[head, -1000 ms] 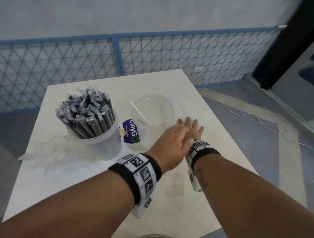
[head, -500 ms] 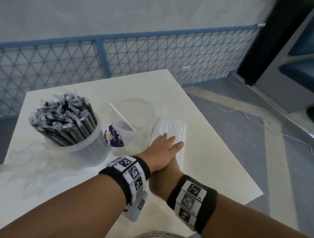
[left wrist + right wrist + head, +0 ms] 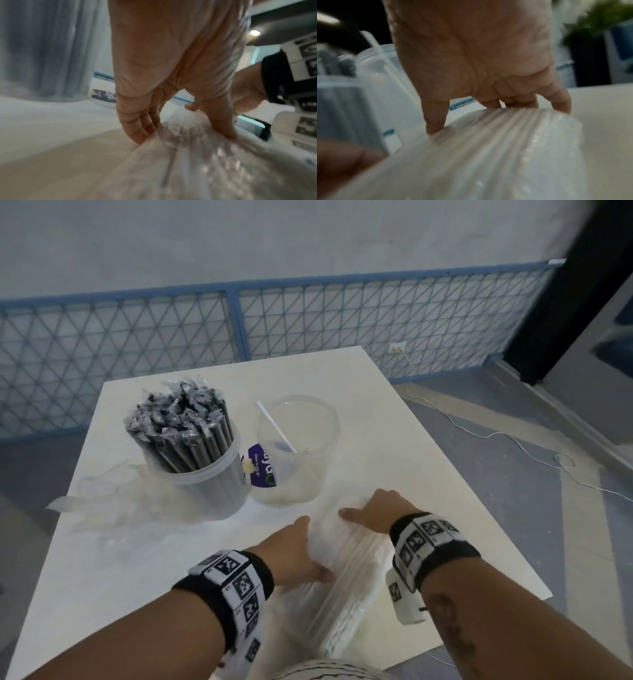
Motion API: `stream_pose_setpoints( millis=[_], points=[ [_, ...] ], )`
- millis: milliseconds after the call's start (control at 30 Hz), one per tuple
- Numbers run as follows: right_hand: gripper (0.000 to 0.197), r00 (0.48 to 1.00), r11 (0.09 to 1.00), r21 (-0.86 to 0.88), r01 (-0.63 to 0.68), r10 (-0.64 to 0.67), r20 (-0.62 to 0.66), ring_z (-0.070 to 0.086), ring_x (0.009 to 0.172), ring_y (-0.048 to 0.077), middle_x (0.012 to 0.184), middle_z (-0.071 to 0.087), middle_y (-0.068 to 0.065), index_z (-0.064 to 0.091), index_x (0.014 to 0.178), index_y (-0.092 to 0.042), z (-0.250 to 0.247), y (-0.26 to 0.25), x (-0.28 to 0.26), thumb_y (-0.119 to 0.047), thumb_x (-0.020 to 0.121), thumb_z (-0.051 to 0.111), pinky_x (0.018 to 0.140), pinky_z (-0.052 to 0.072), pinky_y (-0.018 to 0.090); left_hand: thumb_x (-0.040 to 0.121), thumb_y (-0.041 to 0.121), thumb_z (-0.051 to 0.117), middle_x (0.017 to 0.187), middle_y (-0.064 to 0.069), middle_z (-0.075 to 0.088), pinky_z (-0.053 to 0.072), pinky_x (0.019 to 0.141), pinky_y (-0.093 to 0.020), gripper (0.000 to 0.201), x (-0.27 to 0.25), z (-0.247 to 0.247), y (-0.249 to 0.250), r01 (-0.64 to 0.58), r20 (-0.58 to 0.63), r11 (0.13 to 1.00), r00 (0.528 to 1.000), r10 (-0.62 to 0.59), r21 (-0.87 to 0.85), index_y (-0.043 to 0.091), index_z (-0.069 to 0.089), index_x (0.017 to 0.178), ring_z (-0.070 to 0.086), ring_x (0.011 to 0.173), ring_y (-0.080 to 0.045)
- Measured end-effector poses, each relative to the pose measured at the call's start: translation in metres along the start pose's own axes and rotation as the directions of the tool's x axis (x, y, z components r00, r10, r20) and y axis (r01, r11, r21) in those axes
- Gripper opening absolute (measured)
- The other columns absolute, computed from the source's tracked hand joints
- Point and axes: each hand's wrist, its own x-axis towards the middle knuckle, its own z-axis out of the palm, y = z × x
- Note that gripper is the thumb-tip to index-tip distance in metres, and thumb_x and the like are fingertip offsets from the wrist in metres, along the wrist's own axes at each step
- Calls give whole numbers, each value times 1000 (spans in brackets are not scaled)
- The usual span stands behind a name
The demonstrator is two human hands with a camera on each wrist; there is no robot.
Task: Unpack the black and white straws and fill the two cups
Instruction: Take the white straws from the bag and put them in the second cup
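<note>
A clear cup at the table's left is packed with black wrapped straws. Right of it a second clear cup with a purple label holds a single white straw. A plastic pack of white straws lies near the front edge, pointing away from me. My left hand grips its left side, fingers low and thumb on top. My right hand grips its far end, thumb on the left and fingers over the top. The pack is blurred in both wrist views.
Crumpled clear wrapping lies at the table's left front, beside the black-straw cup. The white table ends close on the right and front. Behind stands a blue mesh fence; a white cable trails over the floor.
The pack has been pulled from beside the clear cup toward the front edge. My hands were crossed flat over it; now they are apart, each gripping it.
</note>
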Motion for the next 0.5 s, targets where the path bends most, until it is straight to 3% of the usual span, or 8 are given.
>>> stream_pose_setpoints(
  millis=[67,133,167,233,300,367,433,500],
  points=[
    [76,986,996,66,54,-64,155,60,109,26,123,64,6,60,121,-12,-7,-3,3,-73,76,62,94,47,35,70,48,87,148,-4,46,52,96,-32,116,-3,1,0,0,8,999,1000,1,-51,22,15,157,54,124,-21],
    [69,968,989,45,140,-146,202,59,100,22,114,65,2,62,109,-15,-17,-11,-5,-73,71,68,87,45,32,70,47,87,136,0,56,52,93,-30,99,-6,-1,-1,-16,-19,992,1000,14,-127,21,33,149,58,114,-17],
    [70,961,983,17,181,-181,208,58,102,21,117,64,1,61,109,-17,-23,-17,-11,-74,69,68,86,43,31,69,47,87,128,3,61,52,96,-33,84,-9,-4,-1,-46,-43,983,998,39,-180,24,46,138,60,111,-15],
    [78,934,960,-15,279,-268,235,55,118,22,133,58,0,58,124,-18,-37,-31,-28,-74,72,66,93,40,32,70,41,87,117,4,69,53,100,-41,59,-16,-11,-3,-148,-52,934,989,139,-325,29,58,119,65,108,-16],
    [69,877,911,4,413,-398,270,56,117,20,125,60,-6,58,124,-22,-54,-45,-52,-69,74,67,98,42,34,71,31,88,118,1,73,54,101,-45,56,-29,-20,-4,-259,-84,824,964,252,-504,30,63,121,68,112,-20],
    [50,805,832,-28,555,-527,273,59,95,13,102,63,-10,59,105,-27,-72,-60,-81,-63,73,72,82,46,30,73,18,88,112,4,74,55,97,-37,54,-49,-32,-5,-352,-162,703,932,324,-618,30,66,120,68,109,-15],
    [42,743,738,-127,663,-626,238,55,80,8,89,59,-12,54,95,-29,-87,-74,-109,-57,72,76,67,42,26,70,6,89,99,7,72,51,90,-31,46,-67,-46,-9,-425,-193,618,893,407,-661,25,71,108,65,101,-12],
    [41,665,630,-222,745,-731,156,53,77,7,85,58,-11,55,95,-30,-97,-88,-136,-51,71,80,64,40,26,69,13,89,106,-1,69,48,92,-35,47,-84,-59,-22,-462,-183,506,843,507,-728,19,71,112,62,104,-19]
  ],
)
